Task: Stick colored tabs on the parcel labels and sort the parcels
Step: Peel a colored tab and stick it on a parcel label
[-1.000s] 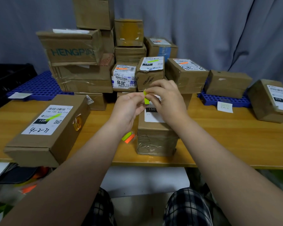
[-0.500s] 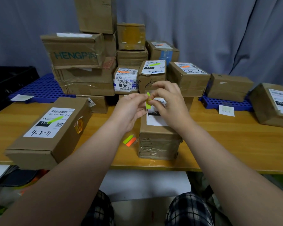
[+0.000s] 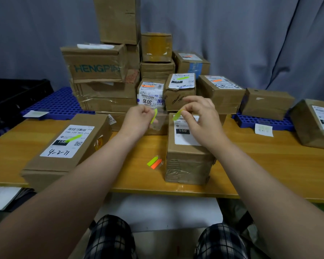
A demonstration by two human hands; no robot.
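Table (image 3: 269, 165): right hand (image 3: 200, 118) peeled green tab (image 3: 177, 115); left hand (image 3: 138, 118) grips sheet (image 3: 154, 116).

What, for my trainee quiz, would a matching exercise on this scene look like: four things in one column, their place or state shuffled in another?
Things
1. 15H parcel
2. 3016 parcel
3. right hand
4. spare tabs

States
a. lie on the table
b. bears an orange tab
c. pinches a peeled tab
d. bears a green tab

Pairs: 1-d, 2-b, 3-c, 4-a.
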